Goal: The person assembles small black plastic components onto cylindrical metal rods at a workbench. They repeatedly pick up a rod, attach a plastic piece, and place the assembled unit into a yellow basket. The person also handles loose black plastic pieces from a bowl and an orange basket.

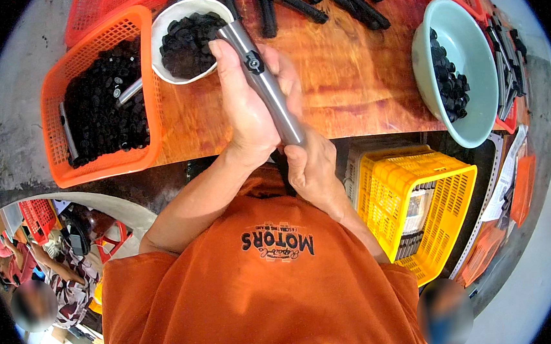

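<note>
A grey metal tube [271,98] with a small black fitting [254,62] on its side slants between my two hands, over the front edge of the wooden table. My left hand [244,106] is wrapped round its upper part, the thumb pointing up along it. Lower down, my right hand [314,169] closes on the tube's near end. Just beyond the tube's far end is a white bowl [157,49] of small black pieces [190,39]. The inside of the tube is out of sight.
At left, an orange basket [55,124] holds many black parts and a few metal tubes. Black rods [295,5] lie at the back of the wooden table [359,81]. A pale green basin [478,78] stands right. Below are yellow crates [448,223]; people [70,272] sit at lower left.
</note>
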A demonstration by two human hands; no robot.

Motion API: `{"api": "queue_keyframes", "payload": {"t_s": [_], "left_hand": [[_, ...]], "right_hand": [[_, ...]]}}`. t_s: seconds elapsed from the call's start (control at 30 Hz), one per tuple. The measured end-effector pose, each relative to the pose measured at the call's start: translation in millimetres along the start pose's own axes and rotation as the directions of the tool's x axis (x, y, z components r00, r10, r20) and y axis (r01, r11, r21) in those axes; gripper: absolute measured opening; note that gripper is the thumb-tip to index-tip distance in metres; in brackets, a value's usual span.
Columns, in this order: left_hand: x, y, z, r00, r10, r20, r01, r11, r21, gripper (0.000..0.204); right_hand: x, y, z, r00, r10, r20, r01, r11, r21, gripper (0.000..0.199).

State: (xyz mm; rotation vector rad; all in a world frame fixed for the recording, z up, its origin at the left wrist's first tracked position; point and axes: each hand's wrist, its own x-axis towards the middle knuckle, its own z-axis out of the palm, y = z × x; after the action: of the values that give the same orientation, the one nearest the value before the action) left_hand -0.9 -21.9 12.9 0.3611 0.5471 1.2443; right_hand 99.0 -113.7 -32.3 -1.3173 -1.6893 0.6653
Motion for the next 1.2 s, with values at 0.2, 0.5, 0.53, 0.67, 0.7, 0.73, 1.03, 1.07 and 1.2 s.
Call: {"api": "queue_keyframes", "payload": {"t_s": [0.2, 0.5, 0.53, 0.67, 0.7, 0.73, 1.03, 1.07, 1.2], "left_hand": [[6, 0, -3, 0.982, -0.159, -0.106, 0.142, 0.978, -0.153, 0.06], [-1, -30, 20, 0.92, -0.325, -0.218, 0.283, 0.937, -0.205, 0.053], [2, -30, 5, 0.954, -0.301, 0.008, 0.295, 0.929, -0.223, 0.051], [1, -23, 2, 0.965, -0.259, -0.032, 0.238, 0.923, -0.301, 0.05], [4, -23, -2, 0.963, -0.267, -0.041, 0.248, 0.935, -0.255, 0.049], [4, -17, 4, 0.956, -0.273, -0.112, 0.249, 0.95, -0.191, 0.049], [-3, -32, 23, 0.917, -0.398, 0.035, 0.4, 0.913, -0.079, 0.044], [-5, -32, 28, 0.912, -0.402, -0.079, 0.402, 0.915, -0.015, 0.044], [0, -26, 7, 0.916, -0.395, -0.065, 0.4, 0.908, 0.121, 0.05]], "right_hand": [[14, -10, -32, 0.998, 0.034, -0.061, -0.032, 0.999, 0.039, 0.033], [59, -18, -24, 0.8, -0.439, -0.409, 0.439, 0.893, -0.099, 0.051], [62, -18, -21, 0.801, -0.443, -0.403, 0.451, 0.889, -0.081, 0.05], [67, -17, -17, 0.789, -0.458, -0.41, 0.482, 0.875, -0.05, 0.045], [66, -15, -22, 0.774, -0.476, -0.417, 0.496, 0.866, -0.066, 0.046], [63, -18, -26, 0.762, -0.488, -0.425, 0.507, 0.858, -0.076, 0.047], [50, -12, -41, 0.881, -0.392, -0.266, 0.408, 0.913, 0.007, 0.041], [49, -8, -50, 0.879, -0.416, -0.232, 0.435, 0.9, 0.031, 0.042], [91, 24, -155, 0.698, -0.471, -0.539, 0.288, 0.874, -0.391, 0.008]]}}
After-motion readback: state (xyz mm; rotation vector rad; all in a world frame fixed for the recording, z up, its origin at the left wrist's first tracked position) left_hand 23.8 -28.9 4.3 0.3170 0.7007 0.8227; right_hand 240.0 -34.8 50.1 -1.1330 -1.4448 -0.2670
